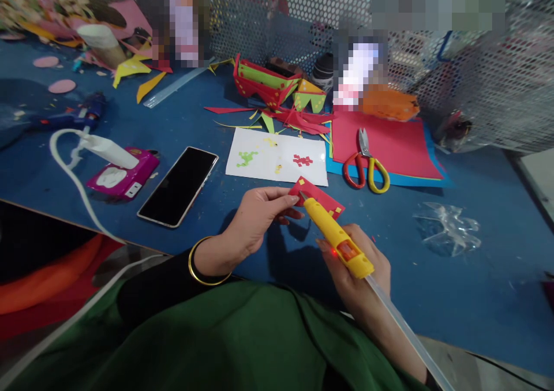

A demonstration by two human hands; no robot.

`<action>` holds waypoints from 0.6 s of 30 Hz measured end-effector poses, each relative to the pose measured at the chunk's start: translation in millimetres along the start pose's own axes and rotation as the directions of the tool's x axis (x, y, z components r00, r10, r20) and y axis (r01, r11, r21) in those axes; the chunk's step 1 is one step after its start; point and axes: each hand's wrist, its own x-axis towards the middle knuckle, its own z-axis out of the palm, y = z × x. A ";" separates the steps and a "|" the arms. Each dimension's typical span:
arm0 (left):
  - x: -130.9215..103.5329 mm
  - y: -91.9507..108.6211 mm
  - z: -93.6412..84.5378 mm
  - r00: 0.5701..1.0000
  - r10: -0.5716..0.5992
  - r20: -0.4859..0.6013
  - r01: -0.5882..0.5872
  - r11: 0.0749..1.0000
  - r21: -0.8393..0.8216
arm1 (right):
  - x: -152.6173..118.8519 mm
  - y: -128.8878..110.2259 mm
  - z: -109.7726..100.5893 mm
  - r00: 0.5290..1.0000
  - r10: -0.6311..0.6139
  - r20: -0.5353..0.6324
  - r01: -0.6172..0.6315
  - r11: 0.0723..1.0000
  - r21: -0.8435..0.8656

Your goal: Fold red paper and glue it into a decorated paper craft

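My left hand (259, 215) pinches the left end of a red paper piece (322, 199) dotted with small yellow squares. In my right hand (361, 264) is a yellow glue gun (331, 229), its red light lit and a long clear glue stick (407, 327) running out of its back. The gun's nozzle tip is at the red piece, close to my left thumb; whether it touches cannot be made out. Just beyond lies a white card (281, 169) bearing small green, yellow and red paper bits. Red-and-yellow-handled scissors (367, 163) rest partly on red sheets (385, 140).
A black-screened phone (178, 186) and a magenta power socket block (125, 172) with a white cable lie to the left. Behind are paper scraps (298, 117), red and green paper glasses (264, 85) and a mesh screen (320, 4). Crumpled clear plastic (450, 228) lies right.
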 end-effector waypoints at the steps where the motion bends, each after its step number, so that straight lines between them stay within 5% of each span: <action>1: 0.0 0.1 -0.2 1.000 -0.001 -0.001 0.001 1.000 0.000 | 0.0 -0.2 -0.4 1.000 -0.003 0.004 0.003 1.000 0.011; 18: -0.2 0.9 1.0 1.000 -0.010 -0.013 0.010 1.000 0.021 | -4.1 -1.6 -6.1 0.994 0.013 -0.111 0.005 0.987 0.162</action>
